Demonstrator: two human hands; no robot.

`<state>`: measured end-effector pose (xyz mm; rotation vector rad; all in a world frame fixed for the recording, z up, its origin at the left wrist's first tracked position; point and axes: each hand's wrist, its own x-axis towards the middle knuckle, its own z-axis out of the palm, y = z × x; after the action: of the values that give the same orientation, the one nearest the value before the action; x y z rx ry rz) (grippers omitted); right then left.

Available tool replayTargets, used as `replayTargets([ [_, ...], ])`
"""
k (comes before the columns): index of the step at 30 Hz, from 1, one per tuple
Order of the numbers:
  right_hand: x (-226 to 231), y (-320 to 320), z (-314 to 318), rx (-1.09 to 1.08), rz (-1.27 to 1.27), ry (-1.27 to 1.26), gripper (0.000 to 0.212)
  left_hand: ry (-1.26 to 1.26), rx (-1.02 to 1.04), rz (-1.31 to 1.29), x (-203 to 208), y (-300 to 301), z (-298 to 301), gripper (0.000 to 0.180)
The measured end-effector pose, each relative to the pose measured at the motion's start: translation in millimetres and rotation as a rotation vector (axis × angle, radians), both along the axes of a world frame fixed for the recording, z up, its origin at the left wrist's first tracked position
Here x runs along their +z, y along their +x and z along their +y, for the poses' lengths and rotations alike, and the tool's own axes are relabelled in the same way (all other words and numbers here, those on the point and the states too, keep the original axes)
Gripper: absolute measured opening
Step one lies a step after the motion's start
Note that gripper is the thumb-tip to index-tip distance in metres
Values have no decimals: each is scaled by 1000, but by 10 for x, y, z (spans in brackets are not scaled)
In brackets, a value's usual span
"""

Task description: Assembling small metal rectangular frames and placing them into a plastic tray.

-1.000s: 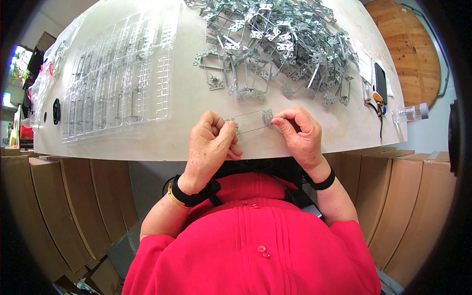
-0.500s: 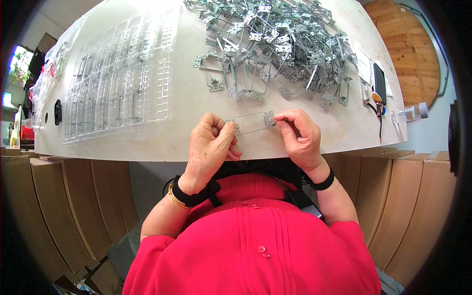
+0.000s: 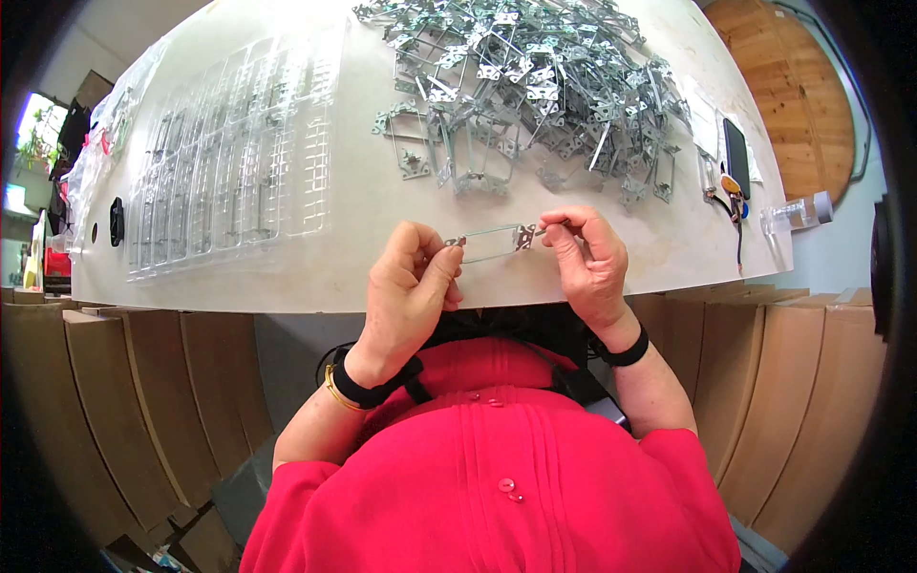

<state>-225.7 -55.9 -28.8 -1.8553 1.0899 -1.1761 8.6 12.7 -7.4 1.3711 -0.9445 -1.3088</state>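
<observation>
A metal bracket (image 3: pixel 524 236), made of two small punched end plates joined by two thin wire rods, is held up above the table's near edge. My left hand (image 3: pixel 411 277) pinches its left plate between thumb and fingers. Beside the right plate, my right hand (image 3: pixel 587 258) is closed in a pinch. A small dark tip shows between its thumb and forefinger, too small to name, and a narrow gap seems to separate it from the plate. Farther off lies a big heap of similar metal brackets (image 3: pixel 544 86), with one loose bracket (image 3: pixel 413 164) at its near left side.
Clear plastic trays (image 3: pixel 320 177) holding metal parts cover the table's left. On the right lie a black phone (image 3: pixel 735 158), a small tool with wires (image 3: pixel 733 196) and a clear tube (image 3: pixel 798 216). Cardboard boxes (image 3: pixel 764 382) stand on both sides below the white table (image 3: pixel 353 258).
The bracket has tilted, so its right plate now faces differently and looks darker. My right hand has shifted slightly right, away from the plate. The left hand keeps its pinch.
</observation>
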Motion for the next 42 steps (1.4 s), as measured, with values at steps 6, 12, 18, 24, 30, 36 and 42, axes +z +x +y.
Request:
replayTargets([
  [6, -17, 18, 13, -34, -241, 162, 11, -575, -66, -762, 0, 126, -40, 13],
  [12, -24, -1, 0, -21, -273, 188, 13, -753, -157, -1142, -40, 215, 28, 21],
  [18, 7, 6, 11, -35, -250, 203, 13, -743, -251, -1210, -12, 195, 79, 20],
  [24, -21, -6, 2, -29, -256, 195, 13, -718, -194, -1105, -2, 169, 92, 21],
  [30, -17, -1, -1, -25, -249, 201, 13, -653, -49, -964, -29, 108, 79, 17],
  [36, -30, -15, -12, -13, -254, 194, 12, -592, -60, -878, -20, 17, 38, 14],
  [42, -20, -1, -16, -11, -234, 210, 12, -544, -36, -878, -2, -35, 5, 12],
])
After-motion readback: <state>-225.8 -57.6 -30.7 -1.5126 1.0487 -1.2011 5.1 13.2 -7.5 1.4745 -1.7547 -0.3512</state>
